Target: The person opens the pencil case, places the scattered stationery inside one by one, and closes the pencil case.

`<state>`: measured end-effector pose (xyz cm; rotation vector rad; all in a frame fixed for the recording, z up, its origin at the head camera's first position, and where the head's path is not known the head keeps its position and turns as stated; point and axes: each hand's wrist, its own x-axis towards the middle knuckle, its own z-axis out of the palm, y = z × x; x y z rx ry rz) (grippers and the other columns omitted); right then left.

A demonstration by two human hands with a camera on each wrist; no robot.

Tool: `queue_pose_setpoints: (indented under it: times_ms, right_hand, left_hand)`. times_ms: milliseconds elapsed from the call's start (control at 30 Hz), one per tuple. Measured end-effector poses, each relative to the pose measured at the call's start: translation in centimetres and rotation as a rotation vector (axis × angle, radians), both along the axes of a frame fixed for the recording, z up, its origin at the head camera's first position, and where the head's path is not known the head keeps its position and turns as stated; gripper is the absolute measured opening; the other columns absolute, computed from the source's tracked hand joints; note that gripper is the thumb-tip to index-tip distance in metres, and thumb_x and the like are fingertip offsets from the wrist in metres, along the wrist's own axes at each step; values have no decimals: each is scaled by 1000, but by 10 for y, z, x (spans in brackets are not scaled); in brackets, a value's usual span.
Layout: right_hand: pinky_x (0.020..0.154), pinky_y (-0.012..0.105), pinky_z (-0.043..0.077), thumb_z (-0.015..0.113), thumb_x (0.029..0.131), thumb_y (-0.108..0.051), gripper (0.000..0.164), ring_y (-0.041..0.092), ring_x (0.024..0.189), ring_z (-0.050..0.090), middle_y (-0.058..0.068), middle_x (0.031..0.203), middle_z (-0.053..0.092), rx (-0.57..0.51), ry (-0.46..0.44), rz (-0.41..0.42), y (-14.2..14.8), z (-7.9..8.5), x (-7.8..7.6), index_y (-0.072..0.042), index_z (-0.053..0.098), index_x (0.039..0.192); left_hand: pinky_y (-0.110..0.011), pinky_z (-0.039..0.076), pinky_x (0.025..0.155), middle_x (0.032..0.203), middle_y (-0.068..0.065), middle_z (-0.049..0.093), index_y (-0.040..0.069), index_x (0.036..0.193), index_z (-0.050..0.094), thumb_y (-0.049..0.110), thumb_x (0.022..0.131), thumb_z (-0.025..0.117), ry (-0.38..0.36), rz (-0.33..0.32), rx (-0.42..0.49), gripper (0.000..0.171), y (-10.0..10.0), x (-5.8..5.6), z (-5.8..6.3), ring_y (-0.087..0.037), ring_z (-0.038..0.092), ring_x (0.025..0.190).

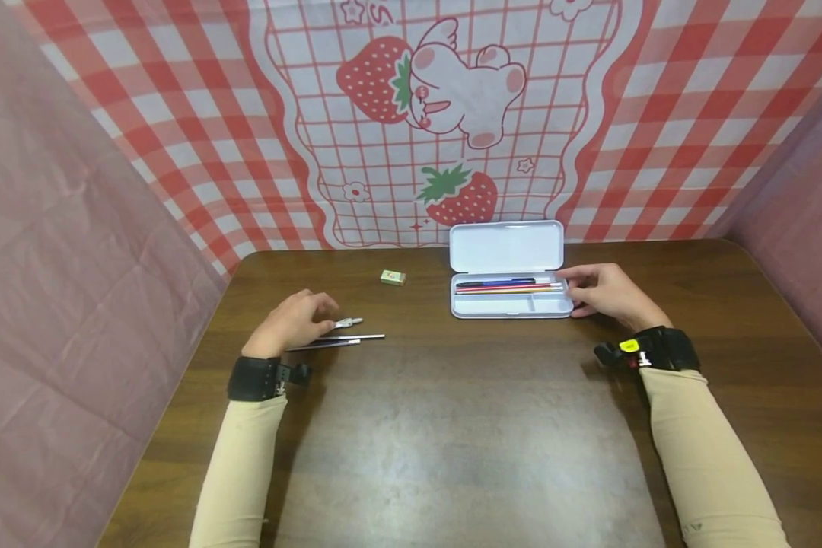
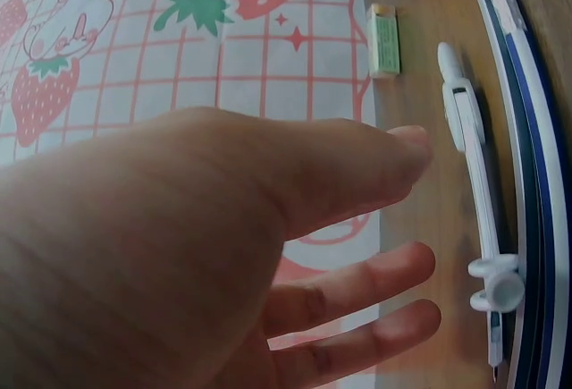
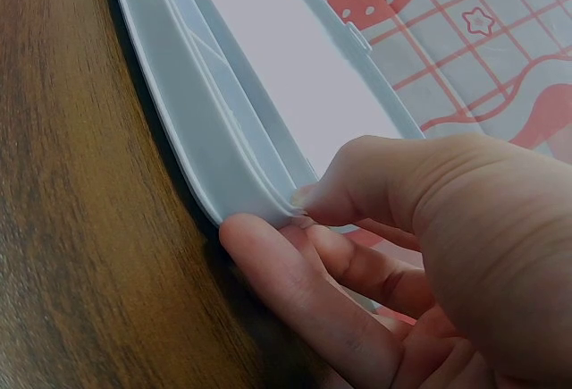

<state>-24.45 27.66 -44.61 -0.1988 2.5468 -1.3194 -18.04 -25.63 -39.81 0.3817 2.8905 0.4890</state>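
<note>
From the head view, taking the table (image 1: pixel 452 426) as a clock with twelve at the strawberry cloth (image 1: pixel 459 87), my left hand (image 1: pixel 289 323) is at ten o'clock, palm down, its fingers loosely bent and holding nothing. Just beside its fingertips, toward three o'clock, is a compass (image 1: pixel 347 323), and two pencils (image 1: pixel 363 337) lie side by side toward four o'clock. The eraser (image 1: pixel 393 278) sits apart at eleven. The pencil case (image 1: pixel 493 306) is at one o'clock, its lid (image 1: pixel 507 247) raised toward twelve, with a blue pen (image 1: pixel 500 282) and several coloured pencils (image 1: pixel 496 290) in the back compartment. My right hand (image 1: pixel 606 293), at two, holds the case's three o'clock end. From the left wrist, my thumb and two visible fingers are spread, with a gap between them; the compass lies apart at three o'clock from my thumb tip, the pencils beyond it, the eraser at twelve. From the right wrist, my thumb and fingers pinch the case's corner, and the case stretches away toward eleven o'clock.
</note>
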Motion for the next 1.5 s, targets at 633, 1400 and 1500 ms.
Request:
queue_pose_setpoints:
  times_ms: [633, 1400, 1500]
  right_hand:
    - [67, 30, 63, 64, 94, -10, 43, 31, 89, 63, 19, 105, 50, 0, 10, 2, 0, -2, -1, -5, 59, 137]
    - [67, 30, 63, 64, 94, -10, 44, 31, 87, 64, 20, 109, 51, -7, -1, 2, 1, -1, 0, -5, 59, 138]
    - [67, 30, 63, 64, 94, -10, 44, 31, 88, 64, 20, 108, 50, -4, 1, 3, 1, -1, 0, -5, 59, 137]
  left_hand:
    - [-49, 49, 84, 103, -16, 64, 11, 113, 68, 17, 89, 72, -20, -12, -22, 25, -10, -4, -8, -29, 55, 96]
    - [-47, 50, 79, 98, -15, 65, 12, 102, 67, 9, 90, 70, 13, -32, -52, 13, -6, -7, -19, -29, 57, 92]
    - [-47, 50, 78, 97, -15, 65, 12, 101, 66, 9, 90, 69, 26, -39, -60, 12, -6, -7, -22, -29, 58, 91]
